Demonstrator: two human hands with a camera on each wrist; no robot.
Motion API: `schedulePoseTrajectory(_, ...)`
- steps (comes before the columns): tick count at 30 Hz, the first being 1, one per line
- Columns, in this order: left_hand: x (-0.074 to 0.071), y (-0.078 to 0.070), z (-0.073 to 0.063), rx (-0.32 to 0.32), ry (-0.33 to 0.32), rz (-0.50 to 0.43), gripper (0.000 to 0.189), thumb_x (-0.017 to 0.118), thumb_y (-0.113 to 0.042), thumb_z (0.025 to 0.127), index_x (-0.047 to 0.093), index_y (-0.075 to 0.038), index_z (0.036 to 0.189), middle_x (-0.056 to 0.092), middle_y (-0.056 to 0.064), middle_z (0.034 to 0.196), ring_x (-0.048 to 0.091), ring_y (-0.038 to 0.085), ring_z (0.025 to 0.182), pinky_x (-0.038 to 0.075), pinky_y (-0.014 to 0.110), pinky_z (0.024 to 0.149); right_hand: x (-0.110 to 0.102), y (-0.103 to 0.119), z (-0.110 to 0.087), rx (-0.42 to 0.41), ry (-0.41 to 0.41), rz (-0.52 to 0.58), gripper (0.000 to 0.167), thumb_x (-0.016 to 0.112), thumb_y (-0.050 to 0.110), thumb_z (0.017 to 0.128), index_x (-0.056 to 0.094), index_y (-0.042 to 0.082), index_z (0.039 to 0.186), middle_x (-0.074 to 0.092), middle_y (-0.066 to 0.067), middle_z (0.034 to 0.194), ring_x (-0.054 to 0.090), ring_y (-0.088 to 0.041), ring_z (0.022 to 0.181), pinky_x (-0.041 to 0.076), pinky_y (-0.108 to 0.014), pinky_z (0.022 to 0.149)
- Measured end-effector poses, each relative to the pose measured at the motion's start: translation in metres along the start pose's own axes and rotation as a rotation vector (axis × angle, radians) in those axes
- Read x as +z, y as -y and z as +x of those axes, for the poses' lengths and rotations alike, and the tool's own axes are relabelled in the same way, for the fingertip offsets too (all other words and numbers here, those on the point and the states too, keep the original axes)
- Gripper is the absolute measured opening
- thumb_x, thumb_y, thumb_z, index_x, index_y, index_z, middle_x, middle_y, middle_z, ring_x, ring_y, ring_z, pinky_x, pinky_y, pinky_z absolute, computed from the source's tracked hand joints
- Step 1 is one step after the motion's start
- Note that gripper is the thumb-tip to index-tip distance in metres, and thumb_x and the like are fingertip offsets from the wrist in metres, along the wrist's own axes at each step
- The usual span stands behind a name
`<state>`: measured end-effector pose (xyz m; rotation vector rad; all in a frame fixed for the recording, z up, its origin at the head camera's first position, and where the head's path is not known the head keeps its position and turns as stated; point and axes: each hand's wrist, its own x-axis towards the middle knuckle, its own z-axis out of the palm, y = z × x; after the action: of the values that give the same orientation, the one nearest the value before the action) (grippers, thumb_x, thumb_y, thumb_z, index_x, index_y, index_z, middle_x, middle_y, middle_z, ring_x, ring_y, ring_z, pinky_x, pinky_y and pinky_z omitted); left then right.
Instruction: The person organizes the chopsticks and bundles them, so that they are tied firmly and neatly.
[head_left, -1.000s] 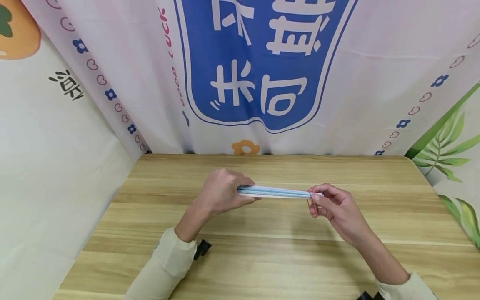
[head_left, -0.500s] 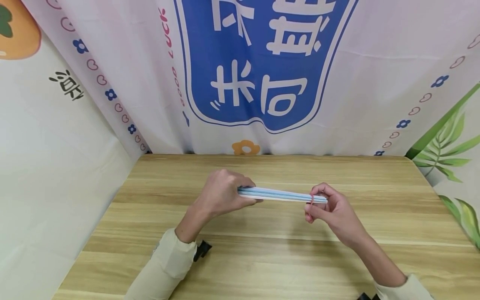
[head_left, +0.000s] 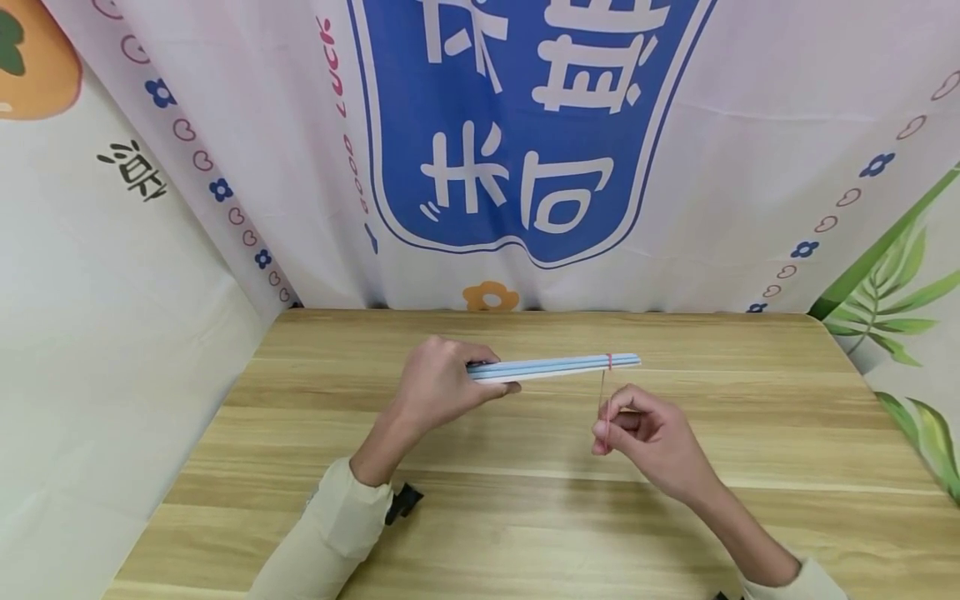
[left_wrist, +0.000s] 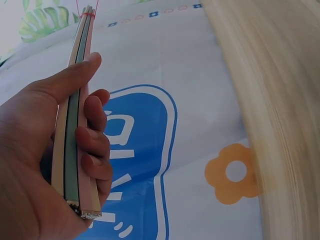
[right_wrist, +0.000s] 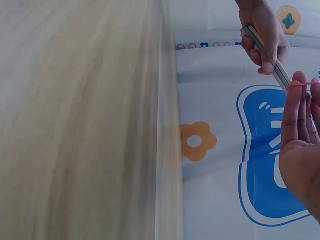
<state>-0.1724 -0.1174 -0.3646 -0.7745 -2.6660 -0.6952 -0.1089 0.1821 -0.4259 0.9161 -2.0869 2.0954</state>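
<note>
My left hand (head_left: 441, 385) grips one end of a bundle of slim, straight-edged sticks (head_left: 558, 367). In the left wrist view the sticks (left_wrist: 72, 130) are cream, green and pink, and the thumb and curled fingers of the left hand (left_wrist: 30, 120) wrap round them. A thin red rubber band (head_left: 610, 361) circles the bundle near its free end. My right hand (head_left: 660, 446), below that end, pinches the other part of the band and pulls it into a taut loop. In the right wrist view the red band (right_wrist: 302, 84) crosses the fingertips of the right hand (right_wrist: 300, 130).
Both hands are above a wood-grain table (head_left: 487, 533). A printed cloth (head_left: 720, 208) hangs behind its far edge, and a white cloth (head_left: 97, 333) lies along the left. A black strap piece (head_left: 403, 503) sits at the left sleeve.
My right hand has drawn back from the sticks' end and moved down, stretching the band. The bundle's free end has risen slightly, with the band now round it. The left hand has barely moved.
</note>
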Motion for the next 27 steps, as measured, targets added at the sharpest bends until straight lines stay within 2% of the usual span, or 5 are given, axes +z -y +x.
schedulePoseTrajectory(5, 0.001, 0.002, 0.001, -0.046, 0.015, -0.006, 0.029, 0.097, -0.044, 0.077, 0.086, -0.018, 0.085, 0.077, -0.008, 0.073, 0.051, 0.000, 0.052, 0.040, 0.021, 0.052, 0.007, -0.003, 0.001, -0.230, 0.052, -0.119, 0.029, 0.067, -0.012, 0.098, 0.073, -0.004, 0.125, 0.070, -0.008, 0.094, 0.076, -0.008, 0.087, 0.063, -0.025, 0.072)
schedulePoseTrajectory(12, -0.001, 0.002, 0.002, -0.119, 0.033, -0.038, 0.030, 0.096, -0.045, 0.078, 0.086, -0.018, 0.084, 0.076, -0.007, 0.071, 0.049, 0.004, 0.053, 0.038, 0.022, 0.052, 0.018, -0.003, 0.003, -0.443, 0.005, -0.243, 0.047, 0.065, 0.011, 0.106, 0.057, -0.007, 0.149, 0.069, -0.015, 0.103, 0.077, -0.008, 0.102, 0.063, -0.021, 0.078)
schedulePoseTrajectory(17, -0.002, 0.000, 0.002, -0.165, 0.024, -0.035, 0.032, 0.094, -0.048, 0.080, 0.086, -0.018, 0.086, 0.074, -0.007, 0.069, 0.049, 0.005, 0.053, 0.037, 0.023, 0.051, 0.025, 0.003, 0.001, -0.357, -0.002, 0.040, 0.063, 0.052, -0.005, 0.107, 0.027, -0.006, 0.165, 0.065, -0.013, 0.128, 0.075, -0.016, 0.117, 0.062, -0.034, 0.093)
schedulePoseTrajectory(21, -0.002, -0.003, 0.001, -0.175, -0.009, -0.031, 0.034, 0.093, -0.048, 0.081, 0.087, -0.016, 0.090, 0.076, -0.006, 0.071, 0.051, 0.005, 0.054, 0.039, 0.023, 0.052, 0.032, 0.012, -0.003, -0.191, -0.049, 0.305, 0.072, 0.039, -0.003, 0.112, 0.003, 0.012, 0.173, 0.062, -0.005, 0.138, 0.075, -0.015, 0.116, 0.060, -0.036, 0.098)
schedulePoseTrajectory(27, -0.001, -0.009, -0.002, -0.100, -0.107, -0.034, 0.032, 0.094, -0.044, 0.081, 0.088, -0.015, 0.092, 0.080, -0.003, 0.077, 0.055, 0.004, 0.054, 0.040, 0.020, 0.050, 0.037, 0.024, -0.003, -0.054, -0.056, 0.854, 0.063, 0.021, 0.007, 0.117, 0.003, 0.025, 0.175, 0.062, -0.009, 0.140, 0.075, -0.017, 0.115, 0.057, -0.025, 0.102)
